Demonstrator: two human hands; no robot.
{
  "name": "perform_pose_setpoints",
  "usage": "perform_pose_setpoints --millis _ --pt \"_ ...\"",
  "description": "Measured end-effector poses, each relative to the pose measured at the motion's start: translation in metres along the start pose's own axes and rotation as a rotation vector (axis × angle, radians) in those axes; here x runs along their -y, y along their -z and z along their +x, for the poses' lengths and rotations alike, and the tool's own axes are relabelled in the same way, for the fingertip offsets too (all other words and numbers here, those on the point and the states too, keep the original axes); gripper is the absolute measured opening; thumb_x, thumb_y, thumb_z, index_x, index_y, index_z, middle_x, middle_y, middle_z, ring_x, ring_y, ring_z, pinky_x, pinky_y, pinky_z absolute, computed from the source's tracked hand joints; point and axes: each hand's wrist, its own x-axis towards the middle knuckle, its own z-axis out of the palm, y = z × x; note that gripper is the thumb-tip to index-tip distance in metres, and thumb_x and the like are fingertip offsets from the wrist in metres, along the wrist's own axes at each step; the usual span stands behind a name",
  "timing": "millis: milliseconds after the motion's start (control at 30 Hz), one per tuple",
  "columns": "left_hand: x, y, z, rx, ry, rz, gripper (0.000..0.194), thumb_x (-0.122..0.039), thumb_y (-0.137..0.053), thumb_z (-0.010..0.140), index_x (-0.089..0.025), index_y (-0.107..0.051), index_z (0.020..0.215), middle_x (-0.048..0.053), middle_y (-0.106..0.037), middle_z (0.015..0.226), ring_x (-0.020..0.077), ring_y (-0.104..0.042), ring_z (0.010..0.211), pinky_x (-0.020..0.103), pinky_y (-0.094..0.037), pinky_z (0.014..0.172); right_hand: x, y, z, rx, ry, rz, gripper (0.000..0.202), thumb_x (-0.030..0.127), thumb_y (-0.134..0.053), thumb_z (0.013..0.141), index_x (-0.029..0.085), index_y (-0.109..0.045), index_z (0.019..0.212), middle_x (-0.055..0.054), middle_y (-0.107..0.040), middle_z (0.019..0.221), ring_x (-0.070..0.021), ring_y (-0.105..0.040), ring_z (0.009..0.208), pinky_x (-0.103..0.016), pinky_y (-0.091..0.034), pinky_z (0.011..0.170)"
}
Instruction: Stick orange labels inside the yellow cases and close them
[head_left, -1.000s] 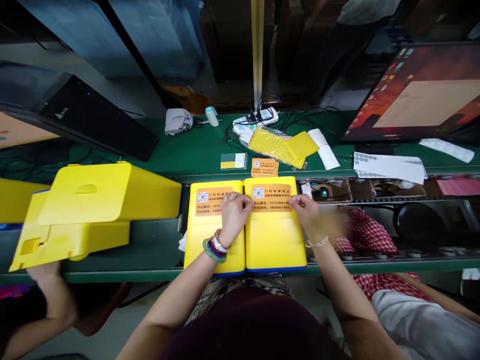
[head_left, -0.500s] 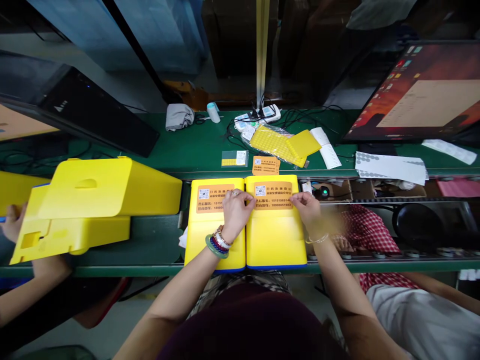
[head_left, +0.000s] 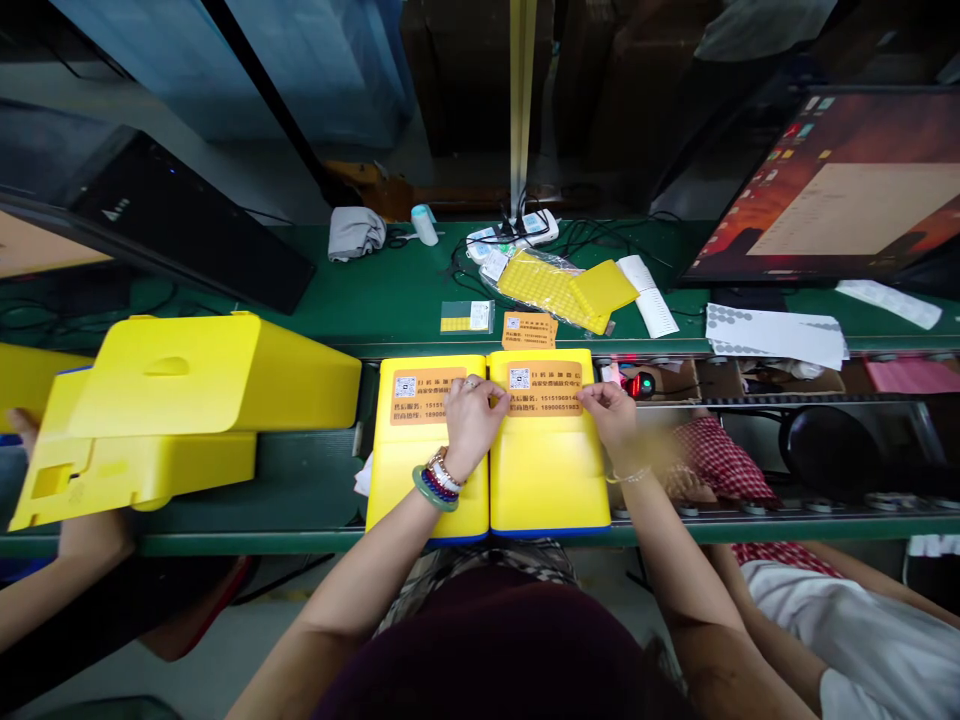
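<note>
1. An orange QR-code label [head_left: 546,388] is being held just right of the frame's centre, over the upper part of a yellow box [head_left: 549,480].
2. Its left edge is being pinched narrowly by the left hand [head_left: 472,420], its right edge by the right hand [head_left: 613,414]; neither hand is lying nearer.
3. Its long axis is running left to right, along the line between both pinches.
4. Its upper edge is lying near the box's top edge; bare yellow surface is being left open below.
5. Leftward, room is being limited by a neighbouring yellow box [head_left: 427,470], whose sticker [head_left: 416,396] is being partly covered by the left hand.
</note>
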Motion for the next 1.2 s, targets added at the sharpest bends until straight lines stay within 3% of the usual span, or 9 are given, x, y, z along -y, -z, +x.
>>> perform_pose_setpoints --millis 500,967,1200 --pt "-0.001 -0.001 0.0 -0.005 0.001 0.013 0.013 -0.027 -0.065 0.082 -0.022 -0.067 0.07 0.005 -0.065 0.083 0.0261 -0.05 0.09 0.039 -0.036 0.081 0.002 0.0 0.001 -0.017 0.027 -0.053 0.023 0.042 -0.067 0.075 0.02 -0.066 0.069 -0.001 -0.055 0.071 -0.0161 -0.049 0.068 -0.031 -0.041 0.067" --pt "0.0 0.005 0.009 0.069 0.051 -0.085 0.014 -0.027 -0.064 0.081 -0.022 -0.066 0.068 0.001 -0.066 0.078 0.0216 -0.054 0.086 0.036 -0.038 0.087 0.022 0.004 0.004 0.056 -0.18 0.206 0.034 0.049 -0.08 0.059 0.019 -0.065 0.069 -0.001 -0.061 0.071 -0.0154 -0.05 0.067 -0.03 -0.044 0.066" --pt "0.0 0.006 0.009 0.092 0.044 -0.056 0.013 -0.029 -0.064 0.081 -0.022 -0.067 0.07 0.001 -0.066 0.078 0.0223 -0.053 0.087 0.036 -0.038 0.085 0.021 0.005 0.006 0.058 -0.136 0.157 0.032 0.047 -0.079 0.06 0.018 -0.066 0.067 -0.001 -0.059 0.071 -0.014 -0.047 0.066 -0.029 -0.041 0.066"
